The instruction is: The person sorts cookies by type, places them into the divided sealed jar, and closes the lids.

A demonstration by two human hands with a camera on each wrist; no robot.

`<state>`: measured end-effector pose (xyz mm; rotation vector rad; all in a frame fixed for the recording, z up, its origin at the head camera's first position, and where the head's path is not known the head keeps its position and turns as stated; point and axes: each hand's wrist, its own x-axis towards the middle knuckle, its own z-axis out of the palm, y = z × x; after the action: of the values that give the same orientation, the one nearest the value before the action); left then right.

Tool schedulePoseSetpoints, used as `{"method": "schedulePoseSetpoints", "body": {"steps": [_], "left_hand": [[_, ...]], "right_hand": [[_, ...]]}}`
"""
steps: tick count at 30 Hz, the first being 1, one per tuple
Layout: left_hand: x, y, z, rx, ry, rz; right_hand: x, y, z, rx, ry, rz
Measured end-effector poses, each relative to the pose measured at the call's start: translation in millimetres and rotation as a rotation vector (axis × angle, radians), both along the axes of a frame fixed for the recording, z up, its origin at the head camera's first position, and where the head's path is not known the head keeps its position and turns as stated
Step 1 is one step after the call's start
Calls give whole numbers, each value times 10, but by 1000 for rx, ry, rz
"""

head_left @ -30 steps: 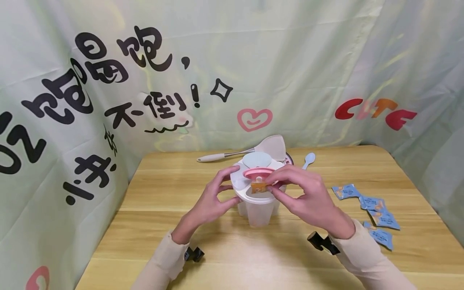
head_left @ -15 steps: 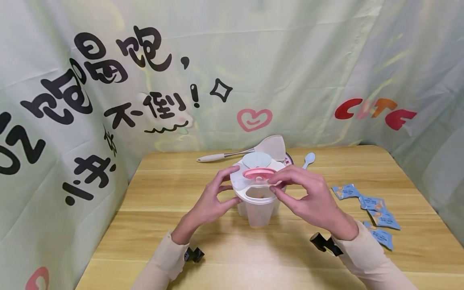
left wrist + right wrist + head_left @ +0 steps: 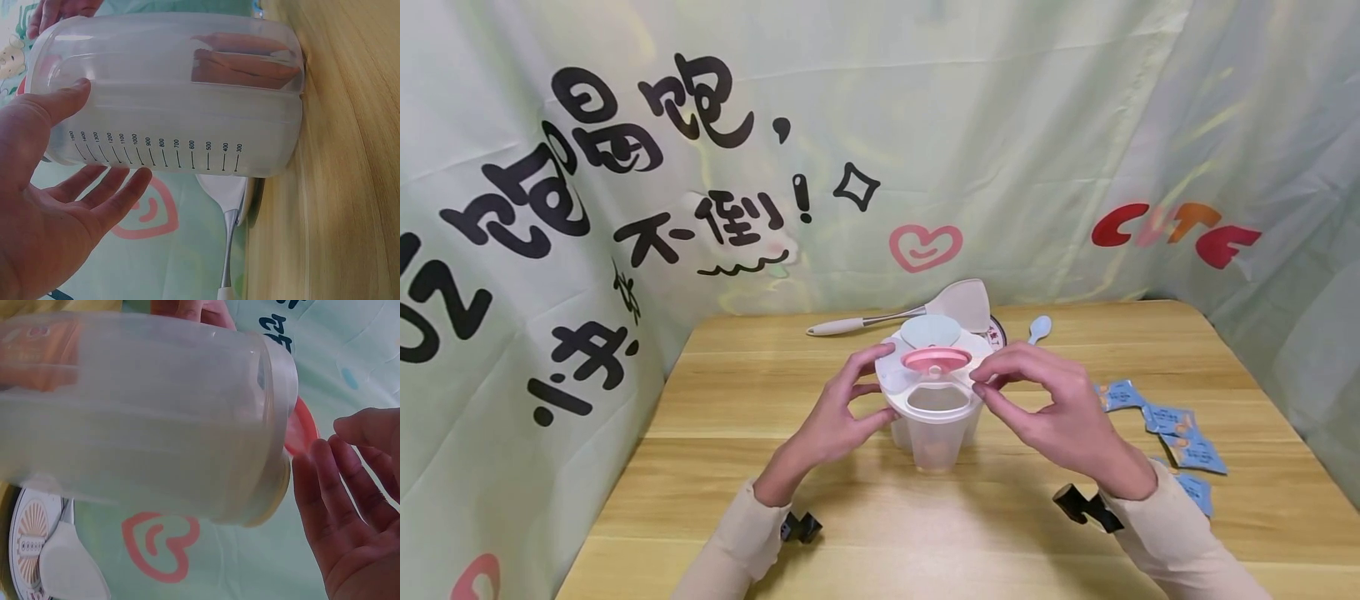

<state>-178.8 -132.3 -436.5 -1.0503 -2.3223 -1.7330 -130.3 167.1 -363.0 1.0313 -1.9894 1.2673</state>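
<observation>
A translucent storage canister (image 3: 936,446) with a white lid (image 3: 892,372) stands upright on the table. The lid's pink flap (image 3: 935,360) is raised above an uncovered opening. Orange packets (image 3: 244,69) lie at the bottom of one compartment, seen through its wall. My left hand (image 3: 842,417) holds the canister's side near the lid, thumb and fingers spread around it. Beside the opening, my right hand (image 3: 1056,408) has its thumb close to the bent fingertips; the right wrist view shows no object between them.
Several blue packets (image 3: 1197,454) lie at the right, partly behind the right forearm. Behind the canister are a spatula (image 3: 962,307) and a round printed object (image 3: 997,333). A small pale blue spoon (image 3: 1040,328) lies right of them. A printed curtain (image 3: 1015,167) hangs beyond the table.
An orange packet pinched in my right hand over the opening was let go and dropped inside. The right hand then moved a little to the right. My left hand stayed put.
</observation>
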Motion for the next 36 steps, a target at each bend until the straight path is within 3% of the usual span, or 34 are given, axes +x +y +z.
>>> {"method": "schedulePoseSetpoints", "body": {"steps": [11, 18, 26, 36], "left_hand": [[-8, -3, 7, -5, 18, 5], [-5, -8, -1, -10, 16, 6], [-7, -10, -1, -11, 18, 4], [-6, -9, 5, -12, 15, 1]], "right_hand": [[5, 339, -93, 40, -18, -83], [50, 545, -170, 111, -89, -190], [43, 771, -380, 134, -137, -302], [30, 1032, -660, 162, -287, -434]]}}
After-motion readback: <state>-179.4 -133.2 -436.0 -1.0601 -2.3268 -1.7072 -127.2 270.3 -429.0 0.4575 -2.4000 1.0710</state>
